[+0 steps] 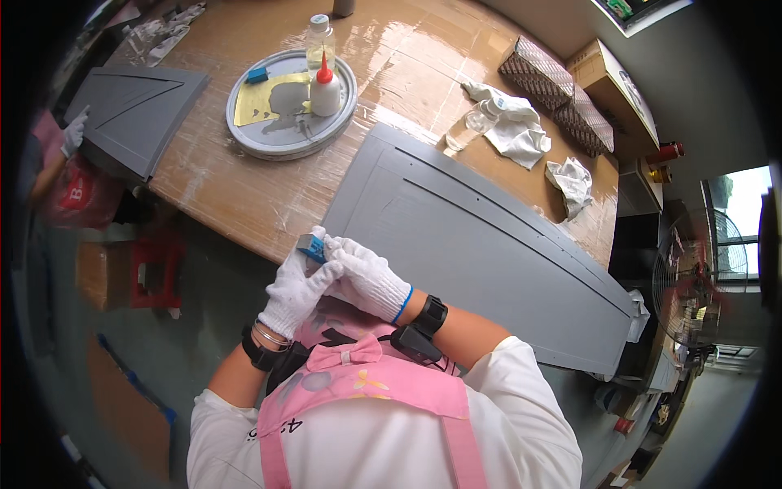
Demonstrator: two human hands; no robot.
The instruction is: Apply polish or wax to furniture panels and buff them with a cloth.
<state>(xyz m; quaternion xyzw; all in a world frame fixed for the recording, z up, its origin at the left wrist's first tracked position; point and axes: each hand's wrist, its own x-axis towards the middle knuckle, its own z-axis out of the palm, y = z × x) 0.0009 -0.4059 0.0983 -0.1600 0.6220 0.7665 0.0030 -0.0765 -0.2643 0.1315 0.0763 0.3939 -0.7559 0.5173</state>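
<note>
Blue block [310, 248] between gloved hands, near the grey panel [481, 253]

In the head view, the small blue block is in front of the person, near the panel's left end. The left hand [293, 285] has its fingers closed on this block. The right hand [368, 277] has its fingertips gathered just beside it; whether they also grip, I cannot tell. To handle it well, I would judge, it is better to pinch the block by its sides, keep its grey face free and even, and press lightly.

Counted on the worktop [199, 175]: one round tray [352, 91] bearing one yellow sheet [248, 106] with grey paste [289, 99], a second block [257, 75], one red-tipped bottle [325, 96] and one clear bottle [320, 45]. Another clear bottle [472, 128] is beyond the panel, near at least two white cloths [570, 186]. At left, one co-worker's gloved hand [74, 134] touches a second panel [134, 110].
</note>
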